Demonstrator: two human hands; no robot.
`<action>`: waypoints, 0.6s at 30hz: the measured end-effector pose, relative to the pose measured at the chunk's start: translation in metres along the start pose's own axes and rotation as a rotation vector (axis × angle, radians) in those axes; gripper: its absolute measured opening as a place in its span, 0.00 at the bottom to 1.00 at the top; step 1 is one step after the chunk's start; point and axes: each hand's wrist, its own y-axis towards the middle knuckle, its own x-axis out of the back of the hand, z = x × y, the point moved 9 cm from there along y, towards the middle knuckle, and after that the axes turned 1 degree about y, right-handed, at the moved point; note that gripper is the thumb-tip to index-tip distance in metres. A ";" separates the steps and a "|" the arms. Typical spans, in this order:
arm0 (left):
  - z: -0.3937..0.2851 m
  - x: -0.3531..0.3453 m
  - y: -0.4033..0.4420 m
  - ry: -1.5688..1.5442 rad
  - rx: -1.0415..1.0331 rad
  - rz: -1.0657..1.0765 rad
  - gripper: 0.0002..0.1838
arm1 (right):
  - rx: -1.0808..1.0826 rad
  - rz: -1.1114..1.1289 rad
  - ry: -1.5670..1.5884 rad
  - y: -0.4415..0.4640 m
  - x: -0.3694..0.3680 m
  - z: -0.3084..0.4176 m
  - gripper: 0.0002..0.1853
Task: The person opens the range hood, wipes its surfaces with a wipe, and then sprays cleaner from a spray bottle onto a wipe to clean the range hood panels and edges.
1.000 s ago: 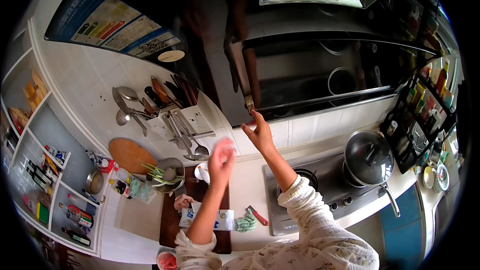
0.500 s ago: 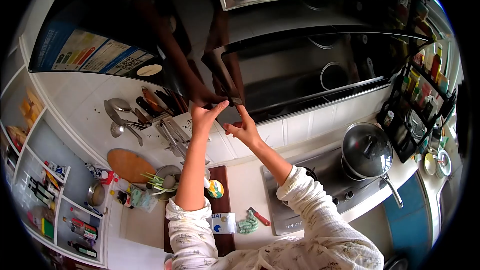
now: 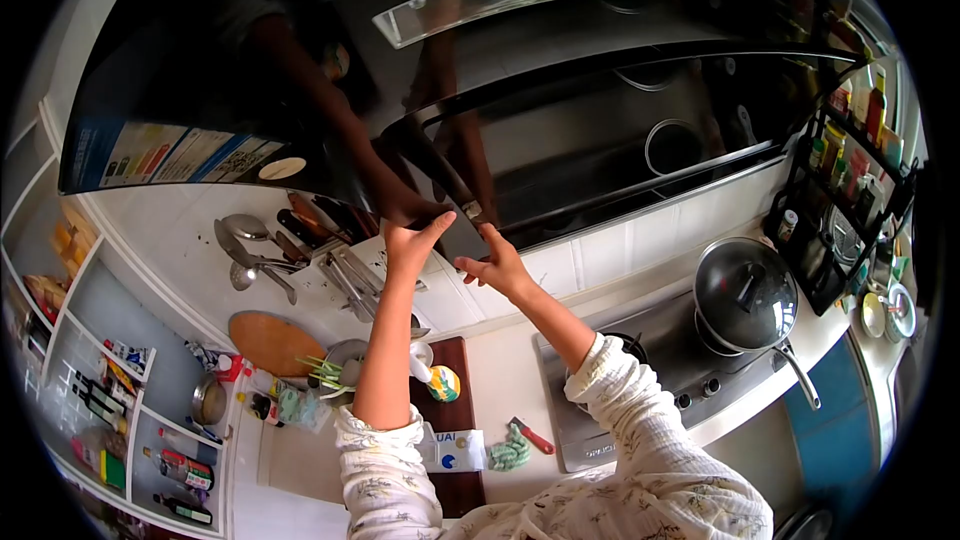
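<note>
Both hands are raised to the lower left corner of the glossy black range hood (image 3: 590, 140). My left hand (image 3: 412, 243) touches the dark corner piece, its thumb stretched out and its other fingers partly hidden behind the edge. Just right of it, my right hand (image 3: 497, 265) has its fingers apart, the index fingertip at the hood's lower edge and the thumb pointing left. Nothing shows in my right palm. Whether my left hand grips the edge or only rests on it is hidden. The glass reflects both arms.
A lidded pan (image 3: 745, 295) sits on the gas stove (image 3: 625, 430). Below my hands are a dark board (image 3: 460, 495), a white packet (image 3: 458, 450), a green cloth (image 3: 509, 448) and a red-handled knife (image 3: 535, 437). Utensils hang on the left wall; a spice rack (image 3: 822, 240) stands right.
My left hand has risen from lower down to the hood's corner, beside my right hand. Over the last half second both hands stay there while the view shifts slightly.
</note>
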 end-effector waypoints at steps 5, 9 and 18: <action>0.006 0.002 -0.002 -0.034 0.033 -0.058 0.13 | -0.107 0.042 0.207 -0.003 -0.002 -0.002 0.39; 0.010 0.002 -0.003 -0.046 0.048 -0.052 0.13 | -0.099 0.009 0.367 -0.009 -0.004 0.008 0.37; 0.020 -0.001 -0.005 -0.108 0.125 -0.068 0.09 | 0.075 0.050 0.326 -0.013 -0.019 0.088 0.36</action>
